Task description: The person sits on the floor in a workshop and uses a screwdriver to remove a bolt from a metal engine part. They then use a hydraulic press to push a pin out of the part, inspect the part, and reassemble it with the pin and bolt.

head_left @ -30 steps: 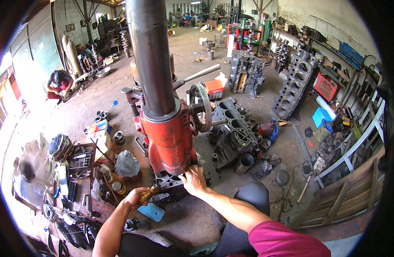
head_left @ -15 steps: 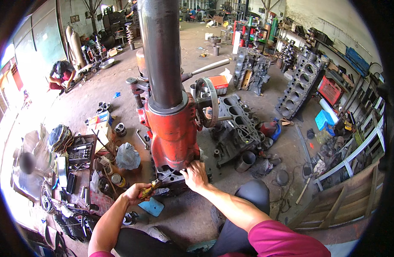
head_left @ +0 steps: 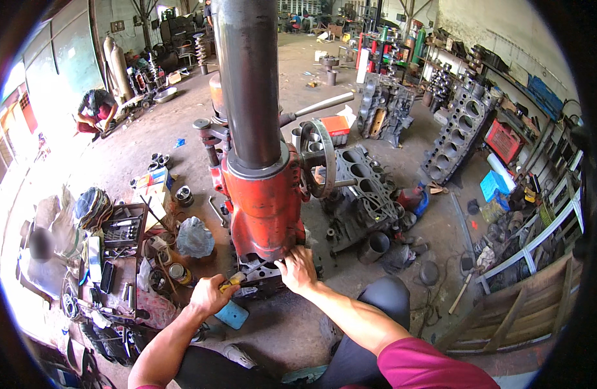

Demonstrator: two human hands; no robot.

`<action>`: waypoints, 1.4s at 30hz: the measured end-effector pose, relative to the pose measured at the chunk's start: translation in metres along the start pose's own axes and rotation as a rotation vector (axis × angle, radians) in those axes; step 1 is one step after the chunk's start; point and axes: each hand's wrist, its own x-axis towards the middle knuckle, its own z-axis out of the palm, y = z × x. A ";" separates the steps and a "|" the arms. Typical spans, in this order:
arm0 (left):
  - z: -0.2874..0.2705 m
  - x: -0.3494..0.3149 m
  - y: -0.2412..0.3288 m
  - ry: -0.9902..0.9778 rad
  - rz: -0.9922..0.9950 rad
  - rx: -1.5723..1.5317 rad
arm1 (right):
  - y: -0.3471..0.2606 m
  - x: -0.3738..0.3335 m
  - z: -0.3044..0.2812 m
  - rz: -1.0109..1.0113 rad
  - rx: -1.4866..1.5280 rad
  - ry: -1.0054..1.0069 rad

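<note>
A big red machine head point(head_left: 265, 211) with a thick dark steel column point(head_left: 250, 97) stands upright in front of me. My left hand point(head_left: 211, 295) is closed around the yellow handle of a screwdriver point(head_left: 234, 280), whose thin shaft angles up and right under the head. Against the head's lower edge, my right hand point(head_left: 300, 269) has its fingers curled in; whatever they grip is hidden. Below the head a metal engine part point(head_left: 263, 283) with holes shows partly between my hands. A blue flat piece point(head_left: 232, 315) lies under my left wrist.
A handwheel point(head_left: 321, 162) and long lever point(head_left: 324, 107) jut from the head's right side. Engine blocks point(head_left: 457, 133) stand to the right. At left is a table with a tool tray point(head_left: 123, 227), beside a tin can point(head_left: 179, 272). Another person point(head_left: 96, 113) crouches at far left.
My left hand has turned over the handle, with its back now more toward me, and moved slightly right. My right hand stays at the head's lower edge. The view has shifted a little.
</note>
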 end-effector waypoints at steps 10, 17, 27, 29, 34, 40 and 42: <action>0.014 0.011 -0.031 -0.507 -0.381 -0.691 | 0.000 0.002 -0.005 0.013 0.059 0.012; 0.027 0.005 -0.019 -0.274 -0.287 -0.399 | 0.006 0.001 0.003 0.008 0.136 0.021; 0.031 0.000 -0.019 -0.090 -0.106 -0.203 | 0.003 0.011 -0.006 -0.034 0.217 0.017; 0.031 0.001 -0.021 -0.088 -0.113 -0.178 | 0.003 0.012 -0.006 -0.056 0.220 0.038; 0.038 -0.001 -0.025 0.025 -0.061 -0.094 | 0.003 0.010 -0.002 -0.004 0.225 -0.002; 0.029 0.006 -0.017 0.037 -0.030 -0.014 | -0.002 0.012 -0.008 -0.013 0.145 0.012; 0.010 0.003 -0.011 0.025 -0.048 0.041 | -0.011 0.020 -0.023 0.007 0.140 -0.074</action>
